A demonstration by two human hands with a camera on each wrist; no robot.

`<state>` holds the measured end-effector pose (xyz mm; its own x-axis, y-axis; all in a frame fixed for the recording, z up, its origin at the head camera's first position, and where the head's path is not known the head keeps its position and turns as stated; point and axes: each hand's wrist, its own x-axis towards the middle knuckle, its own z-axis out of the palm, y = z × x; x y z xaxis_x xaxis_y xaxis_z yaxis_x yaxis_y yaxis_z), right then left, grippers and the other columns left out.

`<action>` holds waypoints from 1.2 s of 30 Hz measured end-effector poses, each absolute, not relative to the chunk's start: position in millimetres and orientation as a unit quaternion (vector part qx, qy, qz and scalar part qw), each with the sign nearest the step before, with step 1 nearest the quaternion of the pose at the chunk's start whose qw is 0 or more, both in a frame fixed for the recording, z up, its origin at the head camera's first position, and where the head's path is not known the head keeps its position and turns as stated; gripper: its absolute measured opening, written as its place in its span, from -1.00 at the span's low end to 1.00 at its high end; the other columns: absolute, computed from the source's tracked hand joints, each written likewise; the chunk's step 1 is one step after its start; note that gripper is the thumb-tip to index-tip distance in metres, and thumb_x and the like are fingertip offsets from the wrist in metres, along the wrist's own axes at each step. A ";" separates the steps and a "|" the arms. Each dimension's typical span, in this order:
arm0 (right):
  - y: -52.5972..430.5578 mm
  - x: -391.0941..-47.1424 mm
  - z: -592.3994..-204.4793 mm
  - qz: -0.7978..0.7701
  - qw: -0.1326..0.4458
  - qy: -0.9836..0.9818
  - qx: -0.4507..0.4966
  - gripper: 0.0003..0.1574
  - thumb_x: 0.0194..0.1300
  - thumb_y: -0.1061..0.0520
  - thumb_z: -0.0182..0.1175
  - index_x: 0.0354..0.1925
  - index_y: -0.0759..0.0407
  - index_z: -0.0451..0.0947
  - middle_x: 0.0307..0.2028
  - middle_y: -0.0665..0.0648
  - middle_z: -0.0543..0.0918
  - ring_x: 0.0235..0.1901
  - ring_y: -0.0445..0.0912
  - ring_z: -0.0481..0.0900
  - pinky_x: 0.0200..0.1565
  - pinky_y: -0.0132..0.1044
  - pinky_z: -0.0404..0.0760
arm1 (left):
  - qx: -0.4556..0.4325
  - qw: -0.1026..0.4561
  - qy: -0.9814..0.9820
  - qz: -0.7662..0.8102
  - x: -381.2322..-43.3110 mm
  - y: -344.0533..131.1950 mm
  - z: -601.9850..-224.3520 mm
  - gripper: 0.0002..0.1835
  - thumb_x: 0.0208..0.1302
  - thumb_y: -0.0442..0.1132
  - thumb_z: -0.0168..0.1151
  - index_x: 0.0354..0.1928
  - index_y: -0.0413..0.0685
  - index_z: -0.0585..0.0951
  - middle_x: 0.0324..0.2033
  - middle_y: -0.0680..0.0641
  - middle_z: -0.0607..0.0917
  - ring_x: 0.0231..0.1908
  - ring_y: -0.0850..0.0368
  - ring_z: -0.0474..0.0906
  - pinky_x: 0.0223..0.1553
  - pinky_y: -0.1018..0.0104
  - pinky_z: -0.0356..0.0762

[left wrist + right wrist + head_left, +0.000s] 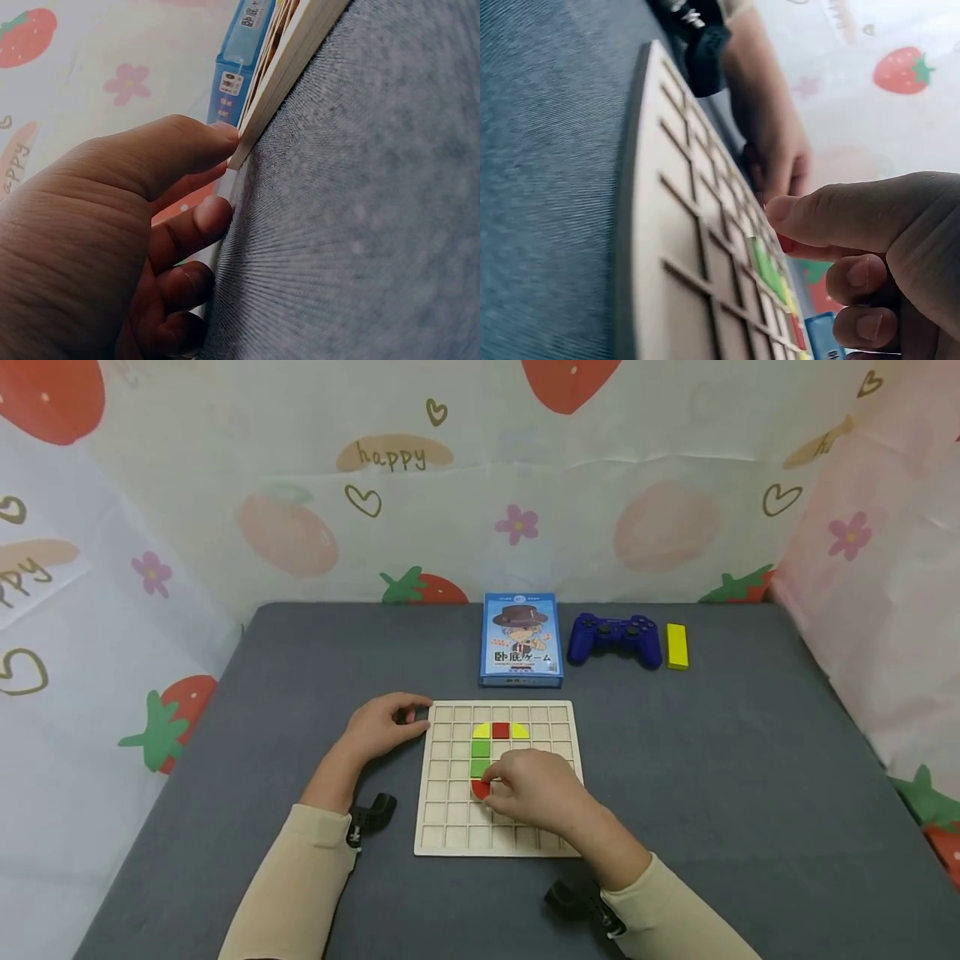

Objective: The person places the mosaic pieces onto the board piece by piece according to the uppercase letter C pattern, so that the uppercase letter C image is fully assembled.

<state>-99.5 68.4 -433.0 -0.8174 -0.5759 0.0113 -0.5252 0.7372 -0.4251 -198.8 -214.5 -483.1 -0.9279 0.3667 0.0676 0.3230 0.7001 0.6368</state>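
A pale wooden grid board [450, 841] lies flat on the table. My left hand [384, 727] is at its far left corner, thumb and forefinger extended against the edge, the other fingers loosely bent. With thumb and forefinger my right hand [536, 789] pinches a red tile [480, 790] with a rounded corner, over a square just below two green tiles [480, 758]. Between those fingertips a bit of red [786, 244] shows in the right wrist view. Above the green tiles, a row holds a red square tile [500, 730] between two rounded yellow tiles [521, 731].
Behind the board lies a blue card-game box [521, 643]. To its right are a dark blue game controller [615, 639] and a yellow block [677, 647]. A grey cloth [712, 777] covers the table, and a strawberry-printed curtain [570, 468] hangs behind it.
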 end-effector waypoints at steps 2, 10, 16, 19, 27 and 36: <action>66.6 -99.7 -437.7 -0.204 0.059 0.930 -0.300 -0.77 0.25 -0.03 0.47 -0.14 -0.01 0.82 -0.31 -0.09 0.71 -0.35 -0.19 0.60 -0.37 -0.27 0.54 | 0.186 0.033 0.922 0.339 -199.0 -214.2 -482.4 -0.63 0.35 -0.10 0.42 0.15 -0.02 0.72 -0.41 0.09 0.55 -0.44 0.14 0.40 -0.28 0.17 0.31; 64.4 -100.9 -449.0 -0.200 0.058 0.931 -0.299 -0.82 0.26 0.03 0.43 -0.16 -0.01 0.81 -0.31 -0.12 0.73 -0.38 -0.21 0.59 -0.43 -0.27 0.51 | 0.180 0.037 0.924 0.334 -198.5 -213.4 -483.1 -0.63 0.35 -0.09 0.41 0.15 0.00 0.72 -0.41 0.09 0.55 -0.42 0.14 0.41 -0.27 0.17 0.31; 62.2 -100.5 -454.2 -0.213 0.046 0.932 -0.291 -0.84 0.26 0.03 0.44 -0.17 -0.04 0.81 -0.30 -0.13 0.71 -0.35 -0.22 0.59 -0.39 -0.27 0.52 | 0.177 0.036 0.926 0.332 -198.7 -213.2 -485.1 -0.65 0.37 -0.09 0.40 0.14 0.02 0.72 -0.41 0.09 0.55 -0.42 0.12 0.42 -0.27 0.17 0.32; 61.5 -99.1 -457.1 -0.214 0.024 0.933 -0.288 -0.92 0.27 0.01 0.46 -0.25 -0.10 0.84 -0.43 -0.18 0.61 -0.47 -0.27 0.50 -0.48 -0.33 0.45 | 0.179 0.033 0.925 0.332 -199.1 -212.9 -485.0 -0.65 0.37 -0.09 0.39 0.14 0.01 0.72 -0.42 0.09 0.55 -0.43 0.13 0.42 -0.28 0.17 0.32; 65.3 -99.7 -448.5 -0.233 0.014 0.933 -0.273 -0.90 0.30 -0.06 0.45 -0.25 -0.14 0.85 -0.48 -0.20 0.57 -0.51 -0.27 0.46 -0.50 -0.32 0.41 | 0.179 0.034 0.926 0.331 -198.9 -212.2 -483.2 -0.65 0.38 -0.09 0.39 0.15 0.01 0.72 -0.42 0.09 0.55 -0.44 0.14 0.42 -0.29 0.18 0.32; 89.2 -104.5 -427.7 -0.300 -0.004 0.925 -0.233 -0.87 0.40 -0.01 0.35 -0.20 -0.07 0.81 -0.53 -0.20 0.50 -0.52 -0.23 0.37 -0.43 -0.27 0.39 | 0.177 0.036 0.927 0.330 -198.3 -212.6 -482.0 -0.65 0.38 -0.08 0.38 0.15 0.01 0.72 -0.41 0.08 0.55 -0.43 0.13 0.41 -0.28 0.16 0.31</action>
<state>-104.5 89.2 -427.7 -0.8911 -0.4291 0.1476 -0.4339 0.7108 -0.5536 -198.3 -212.6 -482.0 -0.9347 0.3517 0.0504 0.3045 0.7199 0.6237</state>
